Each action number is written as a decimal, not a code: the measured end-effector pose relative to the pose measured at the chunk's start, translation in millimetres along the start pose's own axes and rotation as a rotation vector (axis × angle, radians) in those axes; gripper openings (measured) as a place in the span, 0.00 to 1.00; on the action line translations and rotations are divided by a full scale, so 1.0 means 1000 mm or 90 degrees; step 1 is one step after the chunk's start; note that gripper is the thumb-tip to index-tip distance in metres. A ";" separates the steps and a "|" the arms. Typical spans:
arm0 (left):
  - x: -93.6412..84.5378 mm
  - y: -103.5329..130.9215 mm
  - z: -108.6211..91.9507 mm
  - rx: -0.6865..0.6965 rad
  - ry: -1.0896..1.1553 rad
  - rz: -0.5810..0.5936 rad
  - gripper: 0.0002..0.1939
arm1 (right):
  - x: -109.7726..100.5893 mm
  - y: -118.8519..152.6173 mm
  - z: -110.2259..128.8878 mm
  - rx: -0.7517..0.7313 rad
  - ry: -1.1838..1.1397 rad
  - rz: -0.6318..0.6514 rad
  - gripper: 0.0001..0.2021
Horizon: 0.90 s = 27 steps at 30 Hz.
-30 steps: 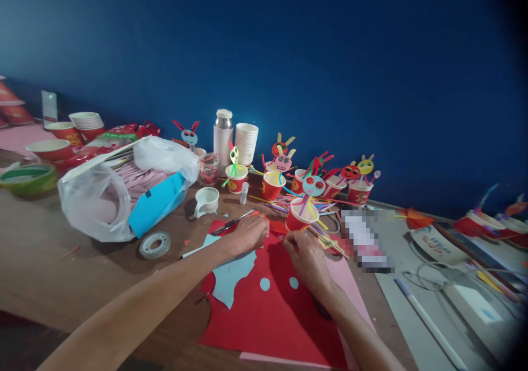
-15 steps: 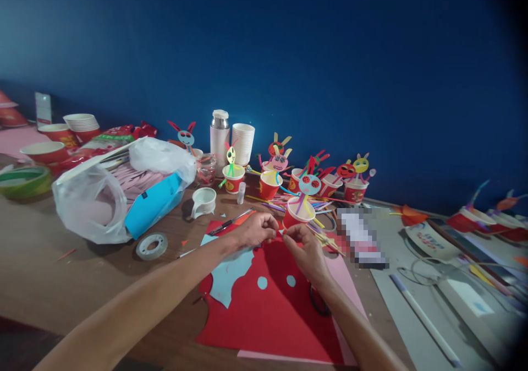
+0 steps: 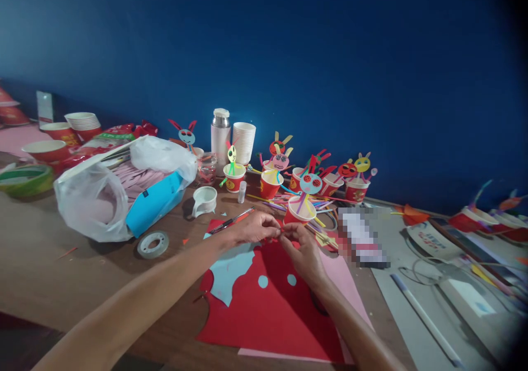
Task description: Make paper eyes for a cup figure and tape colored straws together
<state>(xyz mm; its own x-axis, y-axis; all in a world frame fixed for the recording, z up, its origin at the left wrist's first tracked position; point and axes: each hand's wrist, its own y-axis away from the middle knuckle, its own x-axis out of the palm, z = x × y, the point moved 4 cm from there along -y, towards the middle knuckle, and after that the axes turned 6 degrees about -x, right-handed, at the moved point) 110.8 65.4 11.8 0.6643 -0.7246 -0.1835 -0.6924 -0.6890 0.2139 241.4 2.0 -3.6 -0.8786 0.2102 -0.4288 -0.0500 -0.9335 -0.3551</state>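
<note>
Left hand (image 3: pixel 263 228): yours, bare
Right hand (image 3: pixel 304 247): yours, bare too
Left forearm (image 3: pixel 140 305): uncovered along your visible length
Right forearm (image 3: pixel 357 321): likewise uncovered

Table (image 3: pixel 94 288): brown wood look, dull, faint grain. Red sheet (image 3: pixel 272 321): paper, matt, smooth face; light-blue scrap (image 3: pixel 225 274) on it, also matt paper, as are both small round discs (image 3: pixel 263 282). Bag (image 3: pixel 91 211): thin translucent plastic, crinkled, soft sheen. Red packet (image 3: pixel 119 134): glossy plastic film, wrinkled. Flask (image 3: pixel 220 142): shiny metal collar, smooth pale body, material unclear. White cup stack (image 3: pixel 244 142): looks like paper, smooth, low sheen. Tape roll (image 3: pixel 153 245): pale plastic-looking core, slight shine. Small vial (image 3: pixel 242 192): see-through, glass or plastic, can't tell. Wall (image 3: pixel 264 57): blue, mostly matt, smooth.
</note>
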 end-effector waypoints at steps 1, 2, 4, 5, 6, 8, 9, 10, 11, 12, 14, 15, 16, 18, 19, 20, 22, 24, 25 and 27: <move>-0.002 0.001 0.000 -0.003 -0.019 -0.019 0.07 | 0.000 0.000 -0.002 0.007 -0.005 -0.002 0.11; -0.006 0.001 -0.001 -0.008 -0.035 -0.046 0.06 | -0.001 0.000 -0.003 0.011 -0.010 -0.004 0.11; -0.015 0.004 -0.002 -0.018 -0.049 -0.113 0.06 | -0.002 -0.002 -0.006 0.010 -0.012 0.001 0.11; -0.020 0.006 -0.003 -0.020 -0.045 -0.147 0.06 | -0.003 -0.003 -0.007 0.005 -0.003 0.007 0.11; -0.025 0.009 -0.004 -0.022 -0.034 -0.179 0.06 | -0.003 -0.004 -0.008 -0.001 0.013 0.012 0.10; -0.033 0.016 -0.006 -0.031 -0.004 -0.222 0.05 | -0.004 -0.006 -0.009 -0.011 0.053 0.022 0.10; -0.036 0.019 -0.007 -0.041 0.008 -0.229 0.05 | -0.004 -0.007 -0.009 -0.016 0.070 0.026 0.10; -0.037 0.023 -0.007 -0.052 0.012 -0.230 0.06 | -0.004 -0.008 -0.009 -0.022 0.085 0.030 0.10; -0.038 0.026 -0.006 -0.063 0.011 -0.229 0.06 | -0.003 -0.009 -0.008 -0.028 0.098 0.040 0.09; -0.038 0.030 -0.005 -0.072 0.006 -0.224 0.07 | -0.002 -0.009 -0.008 -0.035 0.112 0.055 0.09; -0.038 0.036 -0.001 -0.078 0.005 -0.214 0.06 | 0.003 -0.010 -0.006 -0.050 0.158 0.092 0.09; -0.038 0.039 0.001 -0.076 0.012 -0.213 0.06 | 0.005 -0.010 -0.005 -0.061 0.199 0.113 0.09; -0.038 0.041 0.003 -0.074 0.023 -0.213 0.05 | 0.008 -0.011 -0.004 -0.079 0.254 0.133 0.09; -0.039 0.045 0.007 -0.071 0.047 -0.216 0.04 | 0.016 -0.015 0.001 -0.131 0.415 0.178 0.10; -0.039 0.047 0.009 -0.072 0.059 -0.221 0.03 | 0.021 -0.017 0.003 -0.157 0.495 0.202 0.11; -0.039 0.048 0.011 -0.073 0.073 -0.225 0.03 | 0.026 -0.019 0.005 -0.178 0.561 0.223 0.11; -0.041 0.049 0.012 -0.069 0.102 -0.238 0.01 | 0.034 -0.023 0.009 -0.199 0.634 0.252 0.11; -0.044 0.050 0.010 -0.060 0.130 -0.268 0.01 | 0.039 -0.027 0.012 -0.205 0.648 0.266 0.10; -0.047 0.051 0.009 -0.053 0.142 -0.288 0.01 | 0.041 -0.027 0.014 -0.208 0.655 0.274 0.09; -0.055 0.053 0.006 -0.036 0.168 -0.328 0.01 | 0.044 -0.028 0.017 -0.214 0.668 0.288 0.09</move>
<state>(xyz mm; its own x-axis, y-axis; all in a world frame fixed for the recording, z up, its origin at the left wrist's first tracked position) 35.7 68.5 27.7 0.9645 -0.2620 -0.0342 -0.2491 -0.9448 0.2127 195.7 32.2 1.4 0.0404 0.1627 -0.9859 0.4287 -0.8941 -0.1300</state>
